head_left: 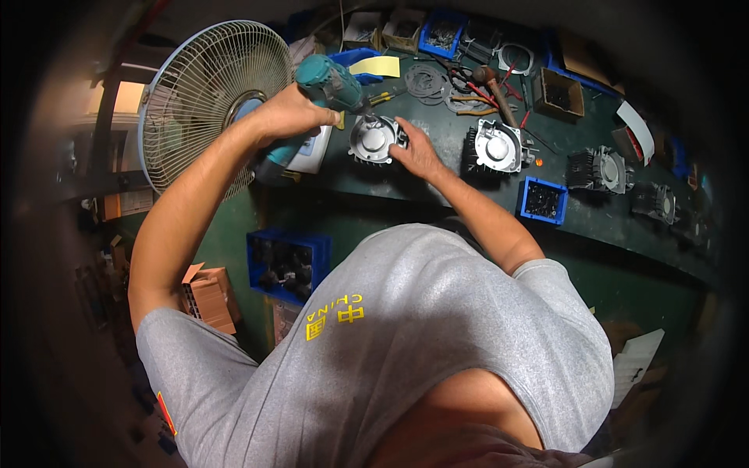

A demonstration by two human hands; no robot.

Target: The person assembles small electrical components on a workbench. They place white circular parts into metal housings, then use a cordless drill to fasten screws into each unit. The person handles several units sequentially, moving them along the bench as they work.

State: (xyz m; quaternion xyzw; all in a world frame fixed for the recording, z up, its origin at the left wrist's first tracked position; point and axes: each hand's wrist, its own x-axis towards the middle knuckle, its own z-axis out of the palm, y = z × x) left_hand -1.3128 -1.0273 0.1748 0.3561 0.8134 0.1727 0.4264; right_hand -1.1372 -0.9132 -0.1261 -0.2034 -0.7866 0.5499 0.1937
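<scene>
On the green desk (451,140) sits a finned metal housing (373,140), likely rigid and hefty, best held by its edge, where the right hand (421,156) clasps it, the left hand (290,114) gripping a cordless drill (335,82).

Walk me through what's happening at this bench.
A person is working with both hands at a dark bench. The left hand has a teal drill in its grip, nose toward a metal part; whether it touches is unclear. The right hand holds that part's right side. A similar part sits to the right, with a hammer behind it.
</scene>
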